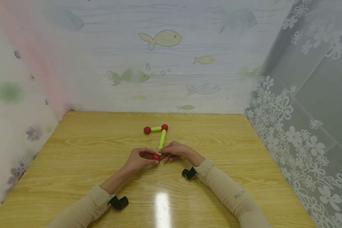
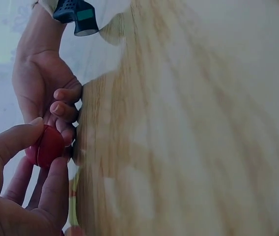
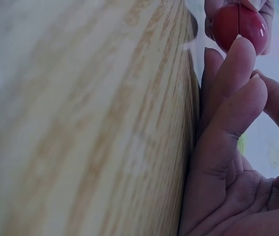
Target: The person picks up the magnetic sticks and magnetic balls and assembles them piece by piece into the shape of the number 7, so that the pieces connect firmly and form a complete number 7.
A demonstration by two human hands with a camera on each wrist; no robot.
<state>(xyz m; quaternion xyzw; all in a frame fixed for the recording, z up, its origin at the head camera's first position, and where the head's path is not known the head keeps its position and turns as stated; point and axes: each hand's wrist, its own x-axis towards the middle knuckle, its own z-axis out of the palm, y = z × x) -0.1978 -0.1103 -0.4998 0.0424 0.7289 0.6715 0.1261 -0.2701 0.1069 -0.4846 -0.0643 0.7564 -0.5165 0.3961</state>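
Observation:
A red ball [image 1: 156, 157] sits between the thumb and fingers of my left hand [image 1: 139, 159], which pinches it low over the table. The left wrist view shows the same red ball [image 2: 47, 146] with a seam round it. My right hand [image 1: 177, 151] comes from the other side and pinches the near end of a yellow-green rod [image 1: 162, 138], close beside that ball. Its fingertips partly hide where rod and ball meet. The rod's far end meets a second red ball [image 1: 164, 127]. From there a shorter yellow-green rod [image 1: 156, 129] leads left to a third red ball [image 1: 147, 130].
The pieces lie on a wood-grain table [image 1: 97, 142]. A patterned fish curtain [image 1: 171, 63] hangs behind its back edge, with floral sheets at both sides. Black wrist cameras [image 1: 119, 202] stick out at each cuff, just above the tabletop.

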